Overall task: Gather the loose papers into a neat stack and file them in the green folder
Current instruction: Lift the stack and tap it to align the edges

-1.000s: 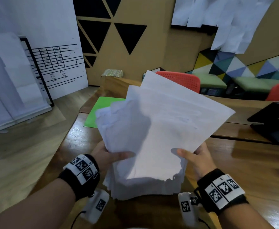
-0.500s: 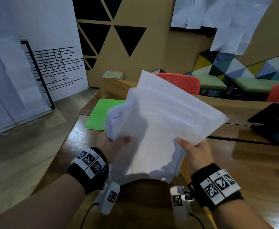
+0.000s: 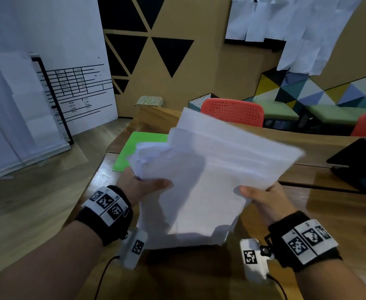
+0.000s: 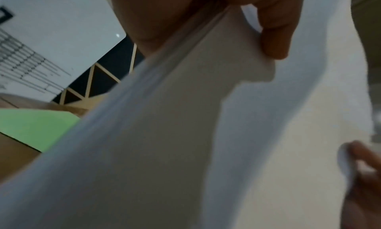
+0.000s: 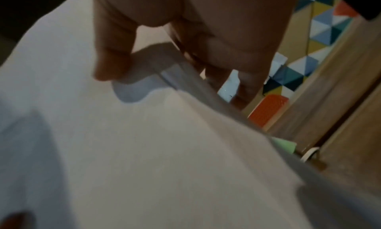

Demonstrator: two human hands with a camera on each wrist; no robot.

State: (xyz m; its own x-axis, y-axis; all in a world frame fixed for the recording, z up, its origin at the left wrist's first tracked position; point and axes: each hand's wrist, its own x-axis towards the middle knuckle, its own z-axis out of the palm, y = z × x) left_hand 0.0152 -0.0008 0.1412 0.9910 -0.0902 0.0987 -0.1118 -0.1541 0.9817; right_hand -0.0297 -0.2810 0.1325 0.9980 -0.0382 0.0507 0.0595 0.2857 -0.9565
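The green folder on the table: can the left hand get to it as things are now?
Probably not yet. The left hand grips one side of the paper stack, and the right hand grips the other. The green folder lies on the table beyond the left hand, partly hidden behind the papers; the way looks free once that hand lets go.

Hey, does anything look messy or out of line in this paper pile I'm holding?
Yes. The papers are fanned, far edges stepped and the corner by your left hand crumpled.
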